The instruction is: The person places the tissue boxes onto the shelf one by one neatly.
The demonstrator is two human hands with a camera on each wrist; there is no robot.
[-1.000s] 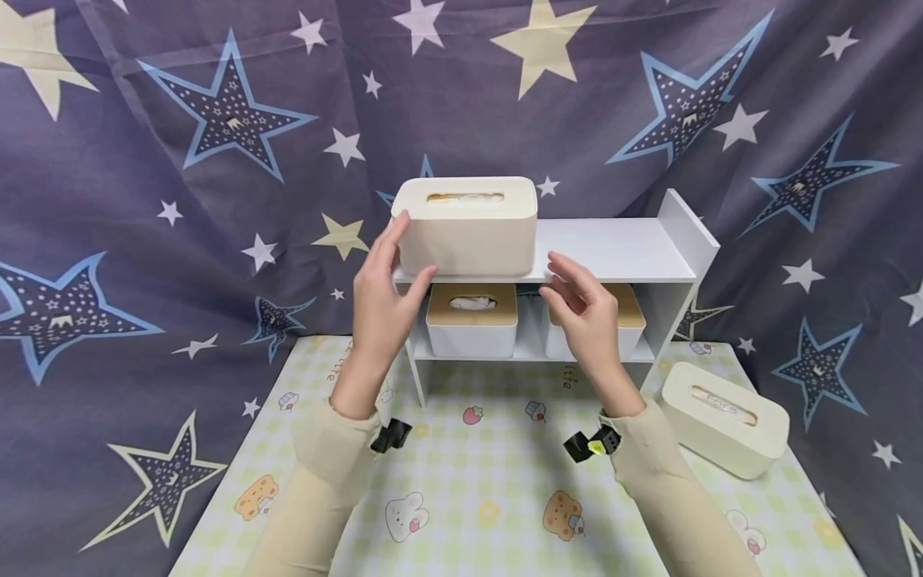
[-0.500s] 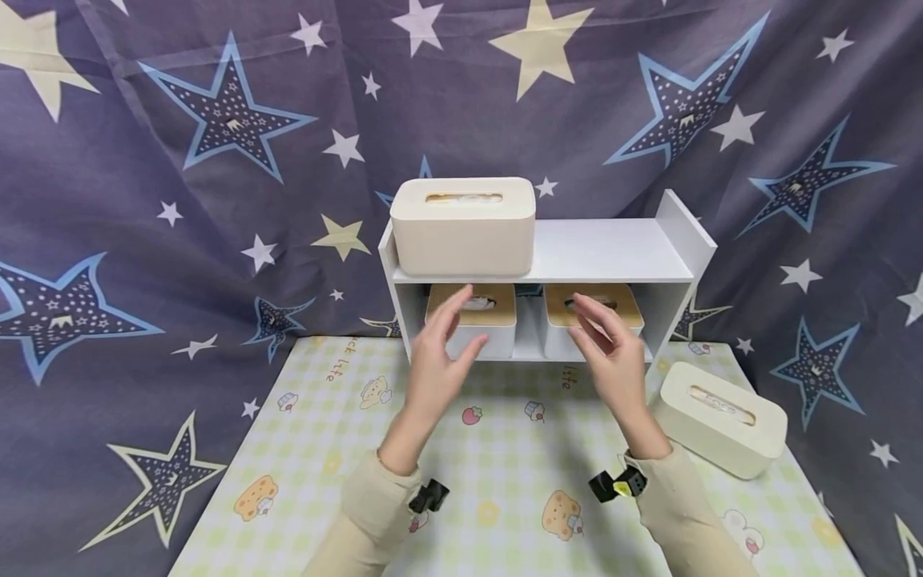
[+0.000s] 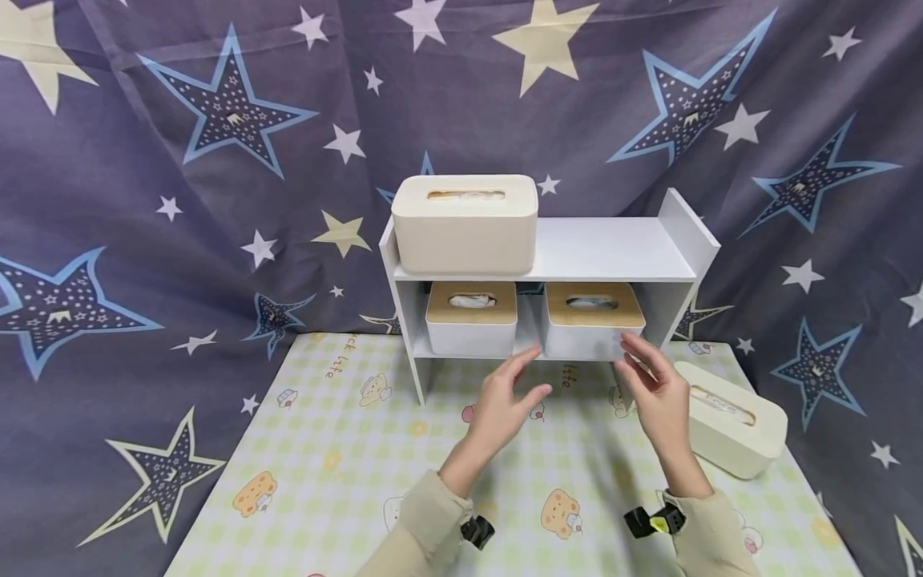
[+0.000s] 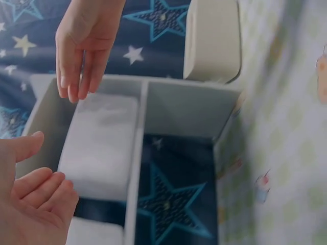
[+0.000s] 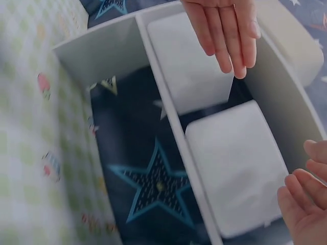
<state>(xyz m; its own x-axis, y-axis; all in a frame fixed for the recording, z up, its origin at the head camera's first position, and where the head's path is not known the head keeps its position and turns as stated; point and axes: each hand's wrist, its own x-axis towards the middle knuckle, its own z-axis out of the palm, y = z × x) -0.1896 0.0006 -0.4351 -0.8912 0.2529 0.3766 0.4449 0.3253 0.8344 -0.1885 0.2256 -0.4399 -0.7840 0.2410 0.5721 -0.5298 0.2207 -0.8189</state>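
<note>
My left hand (image 3: 497, 413) holds nothing, its fingers and thumb spread apart in front of the white shelf's (image 3: 606, 240) lower level. To the right, my right hand (image 3: 658, 397) is likewise unoccupied, with lightly bent fingers. Its fingertips overlap the right end of a white tissue box (image 3: 577, 340) with a wooden lid in the head view. A matching tissue box (image 3: 472, 338) stands left of it on the same level. On the top level, at the left, sits a cream tissue box (image 3: 465, 240). Another cream tissue box (image 3: 750, 437) rests on the table, partly behind my right hand.
The shelf's raised side panel (image 3: 688, 232) borders its top level on the right. Below lies a green checked tablecloth (image 3: 288, 481) with cartoon prints. A dark star-patterned curtain (image 3: 346, 88) hangs close behind the shelf.
My left hand has come away from the cream tissue box on top and moved down and right. My right hand has also shifted down and right. The boxes have stayed put.
</note>
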